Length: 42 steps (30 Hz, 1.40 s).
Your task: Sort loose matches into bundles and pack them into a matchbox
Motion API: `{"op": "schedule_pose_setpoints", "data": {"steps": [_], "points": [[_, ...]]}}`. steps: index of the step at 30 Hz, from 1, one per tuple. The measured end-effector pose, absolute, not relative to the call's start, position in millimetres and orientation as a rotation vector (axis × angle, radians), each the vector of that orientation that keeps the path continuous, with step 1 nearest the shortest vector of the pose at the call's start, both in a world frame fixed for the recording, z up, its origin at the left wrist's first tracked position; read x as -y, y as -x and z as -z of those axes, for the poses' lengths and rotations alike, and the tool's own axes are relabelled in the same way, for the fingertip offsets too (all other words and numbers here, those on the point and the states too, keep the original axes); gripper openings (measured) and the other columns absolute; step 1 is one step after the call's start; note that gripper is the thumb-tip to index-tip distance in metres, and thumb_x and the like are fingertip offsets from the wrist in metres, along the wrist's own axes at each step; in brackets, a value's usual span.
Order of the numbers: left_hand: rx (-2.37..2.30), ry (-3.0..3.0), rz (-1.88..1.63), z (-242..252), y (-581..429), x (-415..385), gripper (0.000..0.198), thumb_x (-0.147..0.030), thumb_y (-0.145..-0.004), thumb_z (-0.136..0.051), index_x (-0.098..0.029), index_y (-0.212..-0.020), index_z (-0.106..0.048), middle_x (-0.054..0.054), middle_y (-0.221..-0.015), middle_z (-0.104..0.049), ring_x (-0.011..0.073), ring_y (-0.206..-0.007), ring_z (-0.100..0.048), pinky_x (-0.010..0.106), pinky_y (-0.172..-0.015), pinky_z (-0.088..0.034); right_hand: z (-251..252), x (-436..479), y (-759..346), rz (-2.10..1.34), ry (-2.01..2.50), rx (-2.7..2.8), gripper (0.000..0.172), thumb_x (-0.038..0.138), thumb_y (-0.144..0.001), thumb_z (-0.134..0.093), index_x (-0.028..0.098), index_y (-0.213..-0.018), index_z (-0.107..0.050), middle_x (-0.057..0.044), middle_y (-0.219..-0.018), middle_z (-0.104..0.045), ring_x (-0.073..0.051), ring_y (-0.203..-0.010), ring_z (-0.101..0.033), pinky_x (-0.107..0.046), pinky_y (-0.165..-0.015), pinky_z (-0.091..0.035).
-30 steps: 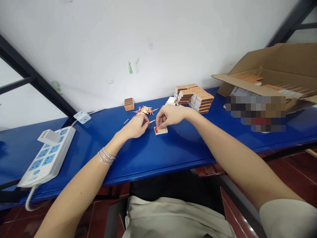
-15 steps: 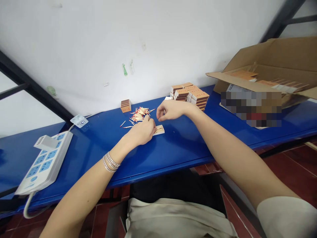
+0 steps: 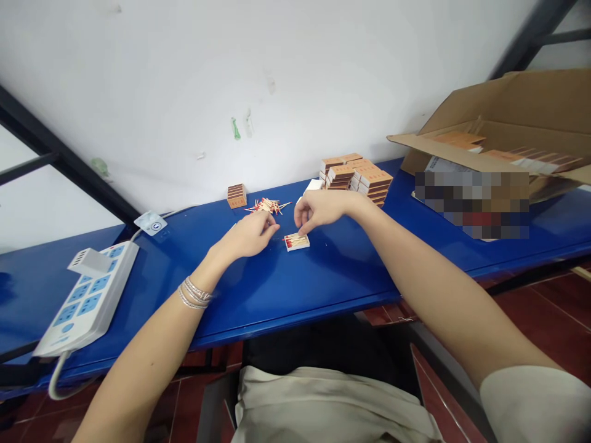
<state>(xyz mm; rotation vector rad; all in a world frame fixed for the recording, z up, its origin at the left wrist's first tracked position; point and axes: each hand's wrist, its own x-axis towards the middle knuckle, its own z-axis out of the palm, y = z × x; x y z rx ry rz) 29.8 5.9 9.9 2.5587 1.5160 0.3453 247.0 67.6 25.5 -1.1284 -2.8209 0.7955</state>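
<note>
A small open matchbox tray (image 3: 297, 242) with red-tipped matches lies on the blue table (image 3: 286, 283). My right hand (image 3: 319, 210) hovers just above its far edge, fingers pinched down at the matches in it. My left hand (image 3: 249, 234) rests left of the tray, fingers curled together in a pinch; what they hold is too small to see. A loose heap of matches (image 3: 268, 206) lies behind both hands.
Stacks of closed matchboxes (image 3: 357, 177) stand at the back right, a single small stack (image 3: 236, 195) at the back left. An open cardboard box (image 3: 498, 154) sits far right. A white and blue power strip (image 3: 85, 298) lies at the left.
My left hand drew back left off the tray, uncovering it. My right hand came down from above onto the tray's far edge.
</note>
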Motion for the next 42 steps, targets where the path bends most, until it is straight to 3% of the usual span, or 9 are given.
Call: {"op": "schedule_pose_setpoints", "data": {"steps": [7, 14, 30, 36, 42], "points": [[-1.805, -2.413, 0.011, -21.6, 18.1, -20.3, 0.023, -0.037, -0.08, -0.056, -0.019, -0.092, -0.064, 0.006, -0.09, -0.069, 0.0209, -0.079, -0.062, 0.03, -0.069, -0.043, -18.7, -65.3, -235.8, -0.837, 1.113, 2.86, 0.026, 0.034, -0.066, -0.073, 0.017, -0.086, -0.075, -0.004, -0.084, -0.075, -0.017, -0.076, -0.067, -0.023, -0.063, -0.044], [-1.844, -2.417, -0.068, -17.0, 36.2, -33.4, 0.026, -0.028, -0.073, -0.061, -0.019, -0.097, -0.064, 0.005, -0.095, -0.069, 0.0191, -0.08, -0.061, 0.029, -0.069, -0.043, -18.5, -66.5, -236.8, -0.866, 1.123, 2.869, 0.027, 0.033, -0.065, -0.074, 0.017, -0.087, -0.075, -0.004, -0.085, -0.075, -0.018, -0.077, -0.067, -0.023, -0.063, -0.045], [-1.782, -2.395, 0.097, -12.1, 28.1, -31.0, 0.018, -0.031, -0.079, -0.052, -0.02, -0.079, -0.067, 0.008, -0.088, -0.072, 0.0216, -0.079, -0.065, 0.029, -0.068, -0.045, -18.9, -67.2, -237.5, -0.857, 1.15, 2.894, 0.028, 0.024, -0.064, -0.071, 0.016, -0.09, -0.075, -0.004, -0.081, -0.075, -0.019, -0.076, -0.067, -0.025, -0.061, -0.045], [-1.667, -2.484, 0.006, -13.1, 9.0, -20.5, 0.02, -0.033, -0.085, -0.048, -0.019, -0.084, -0.063, 0.007, -0.084, -0.07, 0.0209, -0.074, -0.062, 0.031, -0.07, -0.045, -19.7, -66.1, -238.0, -0.843, 1.103, 2.849, 0.027, 0.034, -0.067, -0.07, 0.018, -0.087, -0.076, -0.004, -0.083, -0.075, -0.018, -0.076, -0.067, -0.024, -0.062, -0.046], [-1.589, -2.476, -0.093, -12.3, 2.0, -17.0, 0.02, -0.029, -0.086, -0.049, -0.016, -0.095, -0.061, 0.007, -0.089, -0.069, 0.0191, -0.076, -0.061, 0.031, -0.074, -0.046, -20.7, -55.8, -227.1, -0.837, 1.08, 2.881, 0.024, 0.029, -0.068, -0.069, 0.016, -0.088, -0.076, -0.004, -0.086, -0.076, -0.017, -0.078, -0.067, -0.023, -0.065, -0.045]]}}
